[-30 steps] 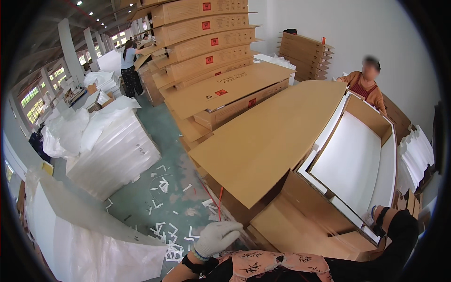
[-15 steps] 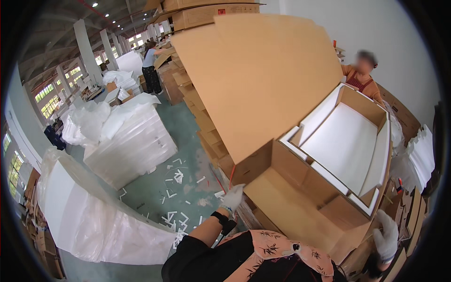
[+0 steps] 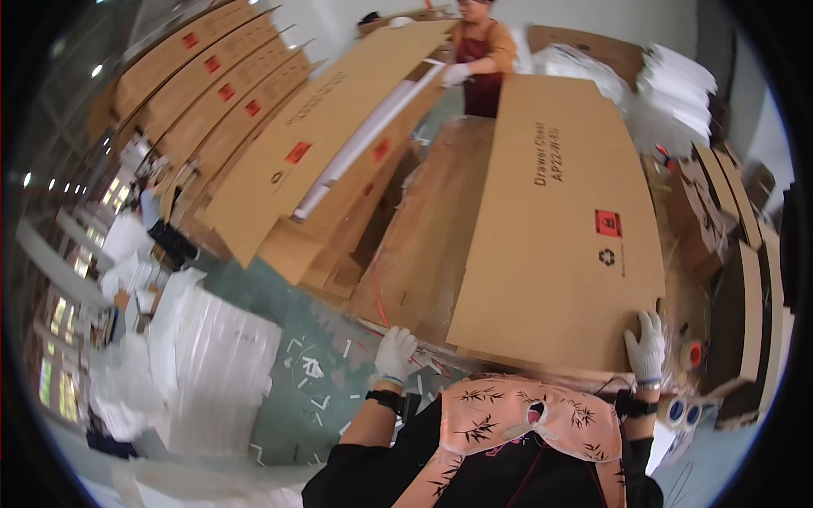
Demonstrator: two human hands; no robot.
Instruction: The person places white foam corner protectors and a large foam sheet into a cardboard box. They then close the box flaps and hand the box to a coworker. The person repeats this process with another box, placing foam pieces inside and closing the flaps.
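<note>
Across the work surface in front of me lies a broad brown cardboard panel [image 3: 559, 279], printed side up; what is under it is hidden. My right hand [image 3: 648, 345], in a white glove, rests at the panel's near right edge with its fingers extended. By the near left corner of the surface is my left hand [image 3: 395, 354], also gloved, its fingers loosely extended and apart from the panel. A red strap [image 3: 380, 306] runs down close to it. Farther left, a long carton [image 3: 330, 144] shows a strip of white lining [image 3: 364, 140] beneath its lid.
A co-worker [image 3: 484, 51] stands at the far end, one gloved hand on the long carton. Tall carton stacks [image 3: 212, 76] rise at the left. Wrapped white sheets [image 3: 220, 364] and floor scraps [image 3: 312, 367] lie left; folded cardboard [image 3: 732, 305] stands right.
The raised plain cardboard sheet and the open white-lined carton no longer show in front; a flat printed panel does. My right hand has come to its edge. The view has turned.
</note>
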